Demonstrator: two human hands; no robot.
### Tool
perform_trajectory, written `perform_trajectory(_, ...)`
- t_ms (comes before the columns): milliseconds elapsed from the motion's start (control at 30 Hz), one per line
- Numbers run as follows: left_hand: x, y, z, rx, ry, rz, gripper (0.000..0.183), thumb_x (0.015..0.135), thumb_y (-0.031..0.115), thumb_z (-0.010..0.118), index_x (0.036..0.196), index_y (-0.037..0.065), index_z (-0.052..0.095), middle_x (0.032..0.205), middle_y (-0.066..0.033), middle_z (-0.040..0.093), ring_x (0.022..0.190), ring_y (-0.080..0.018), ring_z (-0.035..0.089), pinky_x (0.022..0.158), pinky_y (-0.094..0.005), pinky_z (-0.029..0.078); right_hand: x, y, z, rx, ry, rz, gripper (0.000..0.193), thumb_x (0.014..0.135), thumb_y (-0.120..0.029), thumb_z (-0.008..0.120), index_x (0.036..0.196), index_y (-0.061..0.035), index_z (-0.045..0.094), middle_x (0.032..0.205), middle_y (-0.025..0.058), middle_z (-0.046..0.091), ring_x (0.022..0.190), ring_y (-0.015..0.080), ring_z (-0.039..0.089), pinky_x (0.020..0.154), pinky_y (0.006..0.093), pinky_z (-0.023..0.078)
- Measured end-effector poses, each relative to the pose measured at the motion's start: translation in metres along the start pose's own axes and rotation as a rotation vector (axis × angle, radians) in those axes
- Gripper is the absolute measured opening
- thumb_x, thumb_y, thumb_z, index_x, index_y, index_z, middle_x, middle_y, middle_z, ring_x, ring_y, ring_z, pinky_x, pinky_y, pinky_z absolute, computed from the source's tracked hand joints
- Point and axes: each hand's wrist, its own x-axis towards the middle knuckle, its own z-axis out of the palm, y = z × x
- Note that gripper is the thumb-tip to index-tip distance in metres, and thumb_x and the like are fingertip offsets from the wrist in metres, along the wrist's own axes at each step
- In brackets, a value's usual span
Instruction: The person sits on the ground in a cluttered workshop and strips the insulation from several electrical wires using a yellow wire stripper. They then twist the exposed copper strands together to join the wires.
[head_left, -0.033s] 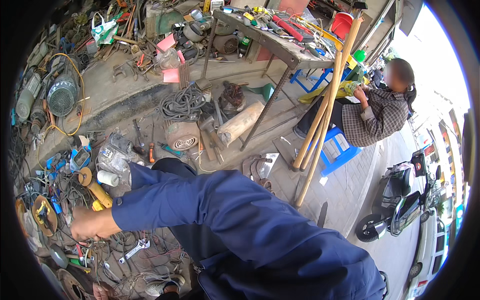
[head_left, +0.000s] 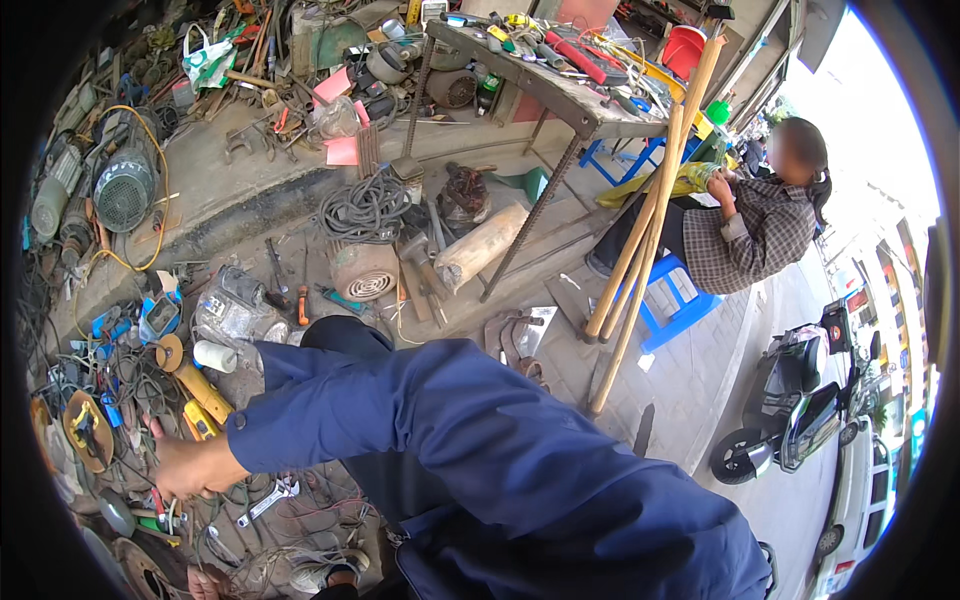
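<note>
Have tight room at the left, with clutter (head_left: 245, 535) packed close around the right hand (head_left: 200, 468). Find more open ground along the concrete ledge (head_left: 225, 165) higher up, and on the grey paving (head_left: 690, 385) at the right, past the leaning wooden poles (head_left: 655, 205) and the blue stool (head_left: 680, 312). Note the long edge of the workbench (head_left: 560, 100) above the ledge, on thin ribbed legs.

See the right hand low over the clutter, fingers partly curled downward, just beside a red-handled tool (head_left: 157, 494); cannot tell whether gripping it, touching it or only near it. Find that tool below the knuckles, slim, bright red and largely covered. See the left hand (head_left: 203, 582) only in part, at the lower rim near loose grey wires (head_left: 275, 572); cannot tell how its fingers stand. Close to the right wrist, find a yellow meter (head_left: 200, 418), a yellow power tool (head_left: 203, 388) and a silver wrench (head_left: 268, 502).

Among containers, spot a red bucket (head_left: 684, 48) near the far edge of the workbench, inside hidden; also a slumped white-and-green bag (head_left: 208, 62) at upper left, contents too unclear to tell.
</note>
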Motion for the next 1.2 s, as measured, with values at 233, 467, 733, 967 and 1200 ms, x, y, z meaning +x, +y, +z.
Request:
perform_trajectory(233,-0.012,-0.001,0.021,-0.041,-0.064,0.019,0.032,0.097,0.035,0.059,0.081,0.010,0.051,0.076,0.0008,0.048,0.066,-0.0106,0.041,0.060,-0.0255,0.031,-0.010,0.089,0.023,-0.664,-0.280,0.013,0.040,0.079,-0.042,0.072,0.091,-0.0040,0.074,0.067,0.0037,0.058,0.052,0.0193,0.051,0.047,0.0352,0.039)
perform_trajectory(467,-0.016,0.001,0.026,-0.049,-0.087,0.052,0.031,0.097,0.035,0.059,0.081,0.009,0.051,0.077,0.0003,0.049,0.067,-0.0111,0.042,0.060,-0.0258,0.032,-0.036,0.062,0.035,-0.381,-0.238,-0.086,0.016,0.078,-0.019,0.068,0.073,-0.0043,0.064,0.059,0.0046,0.051,0.043,0.0159,0.046,0.039,0.0354,0.038)
perform_trajectory(733,0.013,-0.028,-0.034,-0.539,-0.384,0.177,0.027,0.101,0.026,0.058,0.081,0.011,0.046,0.057,0.0060,0.032,0.049,-0.0039,0.027,0.045,-0.0226,0.020,-0.065,-0.095,-0.012,0.245,0.087,-0.588,0.035,0.084,-0.029,0.057,0.057,-0.0115,0.044,0.050,0.0011,0.039,0.037,0.0122,0.028,0.037,0.0301,0.026)
perform_trajectory(967,-0.001,-0.011,-0.088,-0.749,0.217,0.334,0.033,0.104,0.023,0.047,0.075,0.008,0.046,0.059,0.0053,0.024,0.050,-0.0075,0.020,0.048,-0.0262,0.019,-0.079,-0.098,-0.021,0.282,0.143,-0.372,0.030,0.096,-0.029,0.057,0.071,-0.0143,0.049,0.054,-0.0065,0.034,0.043,0.0069,0.025,0.045,0.0259,0.026)
perform_trajectory(1200,-0.093,0.135,-0.148,-0.555,0.546,0.660,0.031,0.103,0.016,0.042,0.074,0.008,0.048,0.056,0.0054,0.025,0.050,-0.0080,0.020,0.048,-0.0264,0.020,-0.096,-0.103,0.000,0.295,-0.001,-0.386,0.038,0.104,-0.028,0.049,0.069,-0.0167,0.038,0.055,-0.0080,0.024,0.045,0.0053,0.023,0.042,0.0234,0.024)
